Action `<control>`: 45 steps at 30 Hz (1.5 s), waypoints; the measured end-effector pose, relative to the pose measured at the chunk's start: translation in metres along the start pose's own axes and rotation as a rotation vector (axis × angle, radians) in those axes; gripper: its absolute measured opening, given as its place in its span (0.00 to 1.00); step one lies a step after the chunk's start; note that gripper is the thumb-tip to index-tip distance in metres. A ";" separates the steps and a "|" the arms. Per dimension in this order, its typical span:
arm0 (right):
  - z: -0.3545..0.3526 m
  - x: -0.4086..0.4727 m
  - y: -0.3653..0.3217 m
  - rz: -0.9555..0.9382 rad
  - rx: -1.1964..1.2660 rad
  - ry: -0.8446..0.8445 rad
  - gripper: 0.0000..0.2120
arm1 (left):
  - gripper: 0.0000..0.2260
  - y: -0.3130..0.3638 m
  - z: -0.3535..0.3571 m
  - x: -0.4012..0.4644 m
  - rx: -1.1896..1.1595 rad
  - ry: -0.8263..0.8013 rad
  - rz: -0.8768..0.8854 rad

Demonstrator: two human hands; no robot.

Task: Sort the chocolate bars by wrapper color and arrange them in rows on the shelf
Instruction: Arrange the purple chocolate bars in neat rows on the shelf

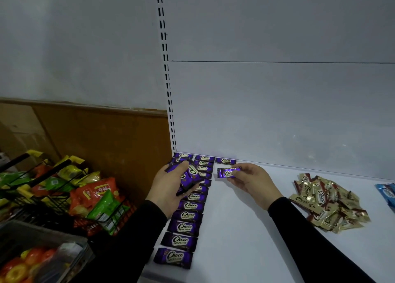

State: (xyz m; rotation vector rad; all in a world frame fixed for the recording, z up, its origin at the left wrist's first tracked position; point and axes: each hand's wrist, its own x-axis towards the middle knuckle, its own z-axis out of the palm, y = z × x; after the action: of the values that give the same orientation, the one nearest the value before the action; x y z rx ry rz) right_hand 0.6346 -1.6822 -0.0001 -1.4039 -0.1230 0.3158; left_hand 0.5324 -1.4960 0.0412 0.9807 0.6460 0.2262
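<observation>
Hands work over a white shelf (245, 229); the left hand (171, 186), centre-left of the frame, curls its fingers around a bundle of purple bars (189, 175); the right hand (250, 180) pinches a single purple bar (227, 173) between thumb and fingertips at its right end, just below the back row. Purple rows (188, 216) fill the lower centre; gold bars (327, 203) lie heaped at right. Wrappers look light, crinkly and slippery; gripping the bar's body, not the crimped end, seems safest.
</observation>
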 end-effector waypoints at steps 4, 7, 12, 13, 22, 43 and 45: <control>-0.005 -0.002 0.004 -0.178 -0.600 0.064 0.12 | 0.17 0.000 -0.001 -0.001 0.004 0.003 -0.003; -0.009 -0.006 0.002 -0.185 -0.836 -0.010 0.16 | 0.16 0.000 -0.002 -0.001 0.011 0.014 -0.003; -0.020 -0.004 -0.006 -0.221 -0.887 -0.053 0.08 | 0.16 0.001 -0.002 -0.003 -0.002 0.010 -0.002; -0.020 -0.003 -0.005 -0.232 -0.888 -0.025 0.06 | 0.16 0.001 -0.002 -0.003 -0.005 0.009 -0.001; -0.004 0.005 0.008 -0.304 -1.050 0.072 0.04 | 0.14 0.006 -0.004 -0.007 -0.015 0.010 -0.003; 0.007 0.047 0.014 -0.366 -1.044 0.133 0.07 | 0.18 0.013 -0.014 0.003 -0.002 0.016 0.026; 0.007 0.047 0.015 -0.371 -1.047 0.130 0.07 | 0.18 0.013 -0.012 0.002 -0.004 0.009 0.026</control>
State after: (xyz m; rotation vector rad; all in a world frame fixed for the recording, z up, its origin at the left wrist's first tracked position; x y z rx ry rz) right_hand 0.6757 -1.6601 -0.0185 -2.3782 -0.4834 -0.2002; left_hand 0.5282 -1.4792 0.0465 0.9852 0.6409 0.2542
